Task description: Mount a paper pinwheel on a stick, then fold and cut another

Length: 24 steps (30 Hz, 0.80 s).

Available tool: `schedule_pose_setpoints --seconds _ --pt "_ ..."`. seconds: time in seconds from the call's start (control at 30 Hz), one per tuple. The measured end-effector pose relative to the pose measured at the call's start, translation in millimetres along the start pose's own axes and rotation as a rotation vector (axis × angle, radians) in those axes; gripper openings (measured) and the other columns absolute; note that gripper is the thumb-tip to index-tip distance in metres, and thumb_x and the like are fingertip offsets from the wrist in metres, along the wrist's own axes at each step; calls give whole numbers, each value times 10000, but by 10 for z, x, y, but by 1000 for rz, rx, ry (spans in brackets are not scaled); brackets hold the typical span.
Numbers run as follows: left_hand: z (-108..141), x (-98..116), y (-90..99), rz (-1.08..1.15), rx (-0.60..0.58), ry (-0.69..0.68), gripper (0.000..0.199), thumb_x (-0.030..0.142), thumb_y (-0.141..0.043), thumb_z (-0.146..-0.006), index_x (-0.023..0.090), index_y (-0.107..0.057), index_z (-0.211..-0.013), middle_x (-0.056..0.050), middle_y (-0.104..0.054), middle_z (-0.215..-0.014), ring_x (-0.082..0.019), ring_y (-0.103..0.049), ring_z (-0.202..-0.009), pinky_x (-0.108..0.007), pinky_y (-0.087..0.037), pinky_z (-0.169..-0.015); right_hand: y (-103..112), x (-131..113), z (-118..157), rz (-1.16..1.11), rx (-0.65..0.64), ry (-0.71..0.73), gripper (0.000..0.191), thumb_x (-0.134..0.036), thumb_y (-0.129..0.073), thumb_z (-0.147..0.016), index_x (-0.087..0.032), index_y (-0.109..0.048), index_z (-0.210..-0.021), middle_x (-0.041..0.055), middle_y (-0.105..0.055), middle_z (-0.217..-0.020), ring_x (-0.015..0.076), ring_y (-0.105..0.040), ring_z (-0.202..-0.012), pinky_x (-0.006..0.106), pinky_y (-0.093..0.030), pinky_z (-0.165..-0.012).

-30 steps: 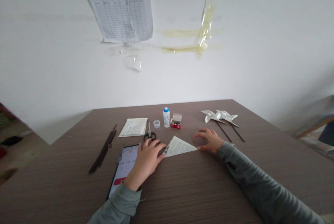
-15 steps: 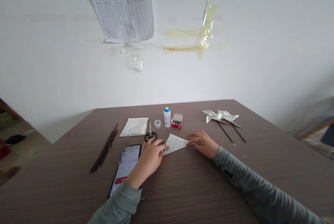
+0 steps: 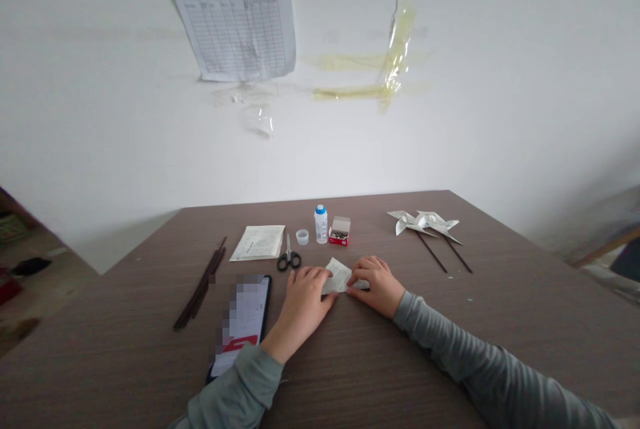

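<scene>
A small printed sheet of paper [image 3: 338, 274], folded to a triangle with its point away from me, lies on the table between my hands. My left hand [image 3: 305, 296] covers its left corner, fingers curled over the top and thumb at the near edge. On the right side, my right hand [image 3: 376, 286] pinches the near edge between thumb and fingers. Part of the paper is hidden under both hands. Just beyond my left hand rest black-handled scissors [image 3: 289, 258], closed and pointing away.
A phone [image 3: 245, 319] lies left of my left forearm, with dark sticks [image 3: 201, 288] farther left. Behind are a paper stack [image 3: 258, 243], a small clear cup [image 3: 302, 237], a blue-capped bottle [image 3: 321, 225] and a red box of pins [image 3: 339, 234]. Two paper pinwheels [image 3: 425, 222] lie at right.
Both hands have come closer together along the paper, my left moving right and my right moving left. Their thumbs now sit at the near edge. The scissors' handles are uncovered.
</scene>
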State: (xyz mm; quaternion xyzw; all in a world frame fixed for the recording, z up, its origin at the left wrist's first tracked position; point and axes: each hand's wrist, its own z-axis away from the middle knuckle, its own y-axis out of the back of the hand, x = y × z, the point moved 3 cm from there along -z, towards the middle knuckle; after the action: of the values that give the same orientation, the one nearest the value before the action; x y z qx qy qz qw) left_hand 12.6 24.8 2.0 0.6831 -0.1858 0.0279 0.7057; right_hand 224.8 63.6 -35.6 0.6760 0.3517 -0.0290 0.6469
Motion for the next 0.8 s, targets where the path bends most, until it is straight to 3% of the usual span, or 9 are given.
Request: schedule_pose_setpoints --seconds 0.2,0.33,0.47,0.63,0.8 --pt "16 61 -24 -42 17 21 328 263 -796 -1204 260 -909 -1512 -135 -878 -1662 -412 -752 -1622 -620 -525 -1467 8 -122 -19 3 -17 -87 110 -378 -998 -1021 -344 -914 -960 68 -823 -1274 449 -730 -1383 635 -604 -1301" --pt "13 42 -67 -63 41 30 346 286 -792 -1196 344 -909 -1517 -104 -857 -1696 -431 -723 -1640 -692 -530 -1460 5 -160 -13 28 -1 -108 155 -418 -1009 -1022 -345 -890 -954 76 -807 -1257 469 -707 -1384 671 -615 -1278" --pt "-4 7 -112 -64 3 58 456 299 -784 -1190 370 -866 -1633 -109 -807 -1773 -462 -686 -1669 -772 -518 -1468 -62 -141 -21 22 12 -178 133 -409 -1030 -998 -361 -954 -1096 95 -805 -1368 509 -696 -1482 691 -603 -1311" --pt "-15 -69 -83 -84 8 37 530 267 -744 -1187 413 -845 -1687 -108 -773 -1810 -454 -654 -1697 -762 -524 -1469 -132 -73 -58 16 32 -245 333 -314 -1026 -962 -406 -994 -1280 84 -796 -1558 513 -648 -1638 697 -551 -1394" --pt "-15 -177 31 -90 -41 82 613 232 -707 -1167 434 -816 -1735 -84 -668 -1960 -470 -570 -1811 -817 -471 -1492 -31 12 -69 22 -19 -309 481 -286 -1020 -967 -423 -1001 -1428 82 -784 -1723 482 -570 -1770 708 -474 -1485"
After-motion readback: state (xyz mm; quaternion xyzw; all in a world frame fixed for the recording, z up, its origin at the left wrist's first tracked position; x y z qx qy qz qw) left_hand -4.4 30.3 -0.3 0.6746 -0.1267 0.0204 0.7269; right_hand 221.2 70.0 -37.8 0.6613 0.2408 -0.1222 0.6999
